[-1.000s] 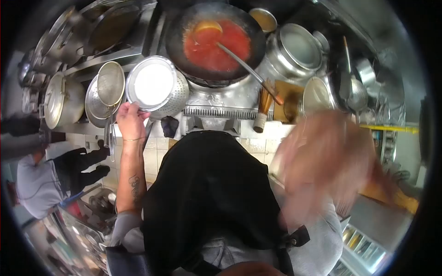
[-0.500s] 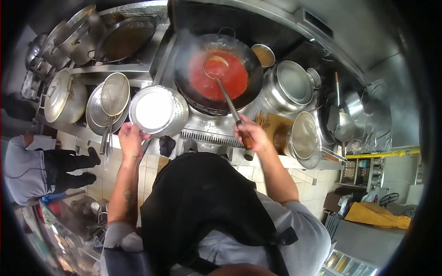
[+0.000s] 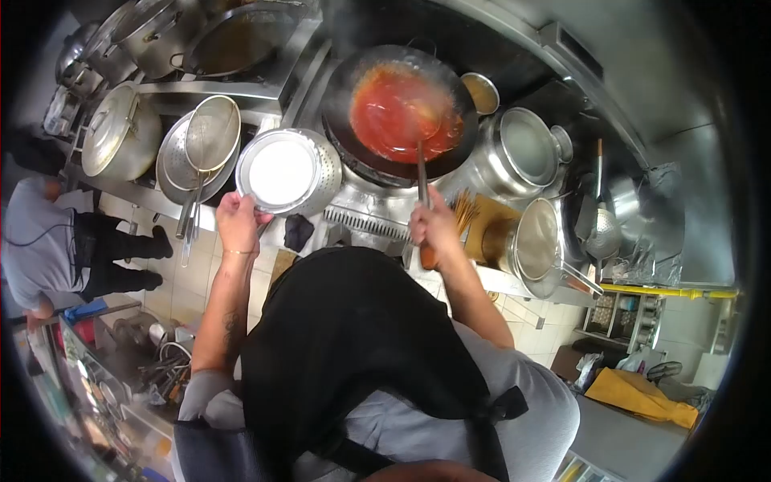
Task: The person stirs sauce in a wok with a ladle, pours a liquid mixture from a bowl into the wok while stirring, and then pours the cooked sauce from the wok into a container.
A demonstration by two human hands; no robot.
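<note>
My left hand [image 3: 238, 221] pinches the near-left rim of a metal bowl [image 3: 245, 165]. Smooth white contents [image 3: 283, 172] fill the bowl; I cannot tell if they are liquid or powder. Just beneath and to its right is a perforated metal pot [image 3: 328, 170]. In my right hand [image 3: 435, 226] is the wooden-ended handle of a long ladle [image 3: 422, 170]. The ladle's head reaches into red sauce [image 3: 385, 104] in a large black wok [image 3: 339, 120], where steam and motion blur it.
Left of the bowl, a wire strainer [image 3: 213, 132] rests over a colander, beside a lidded pot [image 3: 108, 136]. Right of the wok stand a small sauce container [image 3: 480, 94], a metal pot [image 3: 502, 157] and another strainer [image 3: 536, 239]. A co-worker [image 3: 48, 233] stands at far left.
The ladle's head has moved rightward and toward me through the sauce, its handle now nearly straight. Swirls show in the sauce. My left hand keeps its hold on the bowl. The view has shifted slightly.
</note>
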